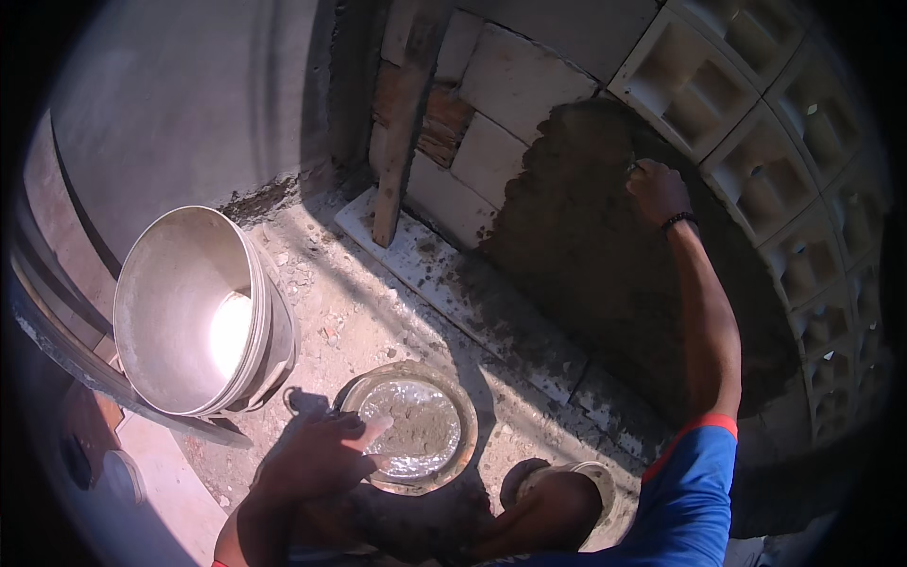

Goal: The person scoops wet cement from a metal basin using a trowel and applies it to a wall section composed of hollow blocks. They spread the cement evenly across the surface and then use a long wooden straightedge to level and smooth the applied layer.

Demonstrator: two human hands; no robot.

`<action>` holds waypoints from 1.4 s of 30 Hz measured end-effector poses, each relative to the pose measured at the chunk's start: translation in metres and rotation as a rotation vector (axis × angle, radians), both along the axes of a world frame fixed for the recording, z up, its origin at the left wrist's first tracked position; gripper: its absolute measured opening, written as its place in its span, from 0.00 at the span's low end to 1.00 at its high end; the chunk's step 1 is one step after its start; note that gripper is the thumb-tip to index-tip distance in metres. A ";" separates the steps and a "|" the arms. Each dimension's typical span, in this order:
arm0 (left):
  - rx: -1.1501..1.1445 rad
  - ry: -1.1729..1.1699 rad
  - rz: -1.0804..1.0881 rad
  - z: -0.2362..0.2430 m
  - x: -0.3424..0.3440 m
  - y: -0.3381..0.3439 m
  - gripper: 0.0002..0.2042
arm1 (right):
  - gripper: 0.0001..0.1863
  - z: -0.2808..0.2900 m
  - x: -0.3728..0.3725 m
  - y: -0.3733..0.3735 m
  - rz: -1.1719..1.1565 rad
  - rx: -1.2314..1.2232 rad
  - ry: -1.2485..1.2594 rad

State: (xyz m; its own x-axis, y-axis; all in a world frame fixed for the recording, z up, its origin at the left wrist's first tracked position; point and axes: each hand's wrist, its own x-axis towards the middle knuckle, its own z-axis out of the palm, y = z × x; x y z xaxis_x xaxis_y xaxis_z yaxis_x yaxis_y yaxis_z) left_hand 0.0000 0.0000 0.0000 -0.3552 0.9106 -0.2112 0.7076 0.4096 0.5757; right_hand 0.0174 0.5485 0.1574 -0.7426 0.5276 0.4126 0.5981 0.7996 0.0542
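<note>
A blue sleeve (694, 482) lies right of the pan (469, 435), whose wet mortar (420, 425) looks heavy and soft, best held by its rim (416, 369), left hand (321, 455) fingers spread over its left edge, right hand (658, 193) beyond it, grip impossible to tell.

Timber post (408, 123): stands near the wall corner. Left of post, smooth grey wall (179, 104); right, pale block wall (529, 80), then cream openwork blocks (770, 156). Below post, debris-strewn floor (326, 307), partly sunlit, partly shadowed.
</note>
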 end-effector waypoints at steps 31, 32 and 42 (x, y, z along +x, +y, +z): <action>0.161 0.054 0.069 0.011 0.008 -0.004 0.28 | 0.17 0.025 0.003 0.010 0.064 0.218 0.035; 0.154 0.037 0.065 0.013 0.007 -0.003 0.28 | 0.17 0.031 0.013 0.020 0.064 0.058 0.061; 0.129 0.005 0.000 0.021 0.004 -0.007 0.27 | 0.17 0.016 0.102 0.012 0.080 -0.290 0.356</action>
